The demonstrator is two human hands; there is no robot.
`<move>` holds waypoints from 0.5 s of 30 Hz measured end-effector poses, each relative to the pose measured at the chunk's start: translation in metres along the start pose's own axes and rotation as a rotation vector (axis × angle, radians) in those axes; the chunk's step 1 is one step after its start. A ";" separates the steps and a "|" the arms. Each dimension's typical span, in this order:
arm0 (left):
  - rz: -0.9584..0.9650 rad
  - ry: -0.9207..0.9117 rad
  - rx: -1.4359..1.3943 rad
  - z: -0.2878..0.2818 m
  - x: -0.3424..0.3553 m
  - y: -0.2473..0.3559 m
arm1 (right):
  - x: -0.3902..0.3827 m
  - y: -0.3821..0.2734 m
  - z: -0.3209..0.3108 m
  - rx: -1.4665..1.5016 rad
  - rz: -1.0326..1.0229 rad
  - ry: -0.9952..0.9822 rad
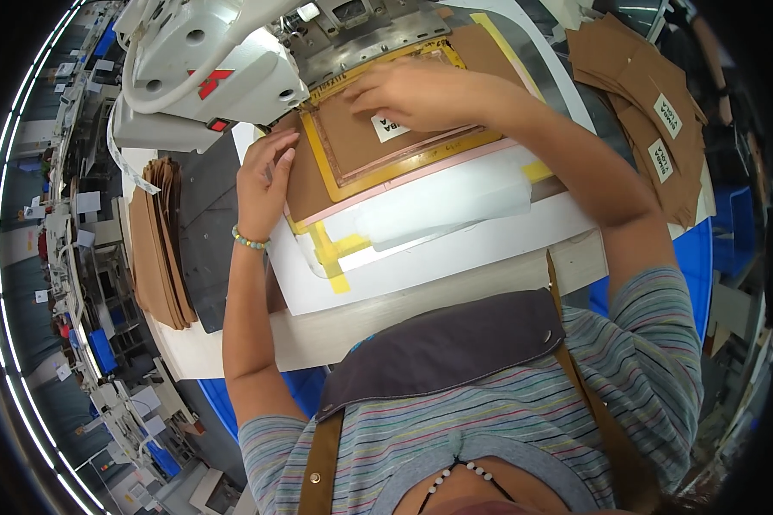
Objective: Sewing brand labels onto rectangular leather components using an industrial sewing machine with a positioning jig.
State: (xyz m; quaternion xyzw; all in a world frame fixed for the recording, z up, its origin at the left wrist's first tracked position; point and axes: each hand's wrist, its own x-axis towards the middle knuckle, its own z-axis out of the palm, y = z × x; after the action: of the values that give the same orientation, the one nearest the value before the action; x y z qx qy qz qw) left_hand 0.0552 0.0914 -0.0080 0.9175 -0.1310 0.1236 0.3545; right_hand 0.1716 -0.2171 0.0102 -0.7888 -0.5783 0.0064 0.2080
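Note:
A yellow template frame with a pink inner border lies over a brown sheet on a white board taped with yellow tape, under a white sewing machine head. My left hand is at the brown sheet's left edge beside the frame, fingers loosely bent and apart. My right hand is over the brown inside the frame, fingers apart and curved down, partly covering a white label with black print. I make out nothing held in either hand.
Stacks of brown pieces lie at left and, with white labels, at right. Blue bins show beyond the pale table. Rows of workstations and light strips run along the far left.

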 end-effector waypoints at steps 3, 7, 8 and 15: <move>0.027 -0.048 0.063 0.004 -0.003 0.019 | -0.036 0.000 -0.040 -0.076 0.154 0.018; 0.105 -0.122 0.097 0.012 -0.002 0.041 | -0.082 0.021 -0.027 -0.366 0.420 -0.194; 0.152 -0.167 0.124 0.016 0.003 0.045 | -0.096 0.030 -0.010 -0.465 0.290 -0.004; 0.309 -0.253 0.335 0.042 0.009 0.044 | -0.088 0.022 0.007 -0.569 0.203 0.143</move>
State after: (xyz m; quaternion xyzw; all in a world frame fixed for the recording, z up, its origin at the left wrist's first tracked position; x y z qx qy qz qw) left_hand 0.0550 0.0300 -0.0084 0.9407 -0.2907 0.0806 0.1551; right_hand 0.1604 -0.3008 -0.0241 -0.8676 -0.4590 -0.1905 0.0170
